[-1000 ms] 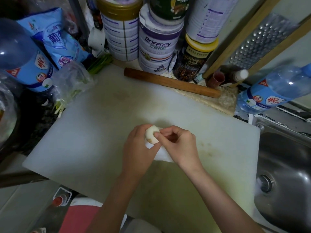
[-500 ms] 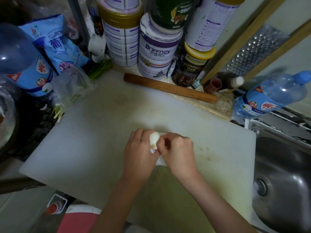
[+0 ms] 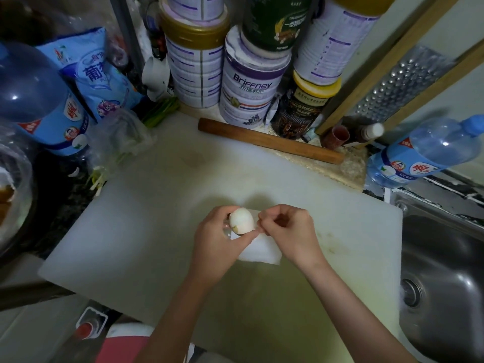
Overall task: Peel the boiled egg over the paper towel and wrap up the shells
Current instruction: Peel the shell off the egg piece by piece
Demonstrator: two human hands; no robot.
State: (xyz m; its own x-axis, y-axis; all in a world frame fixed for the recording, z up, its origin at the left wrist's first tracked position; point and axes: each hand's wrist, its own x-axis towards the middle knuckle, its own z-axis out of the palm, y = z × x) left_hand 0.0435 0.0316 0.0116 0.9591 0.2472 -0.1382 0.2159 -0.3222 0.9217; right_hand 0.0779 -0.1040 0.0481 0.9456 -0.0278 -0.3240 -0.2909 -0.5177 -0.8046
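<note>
A boiled egg [image 3: 242, 220], mostly white with a brownish patch of shell low on its front, is gripped by my left hand [image 3: 217, 244]. It is held just above a folded white paper towel [image 3: 259, 251] lying on the white cutting board [image 3: 146, 231]. My right hand [image 3: 288, 231] sits just right of the egg with thumb and forefinger pinched together at the egg's right side. Whether a shell piece is between those fingers is too small to tell. Both hands hide much of the towel.
A wooden rolling pin [image 3: 269, 144] lies at the board's far edge, with several tins [image 3: 248, 82] stacked behind it. Blue water bottles stand at the left [image 3: 39, 100] and right [image 3: 429, 153]. A steel sink [image 3: 442, 271] borders the board's right side.
My right hand has pulled a little to the right, away from the egg. The egg now shows more fully in my left hand, and more of the towel is uncovered below.
</note>
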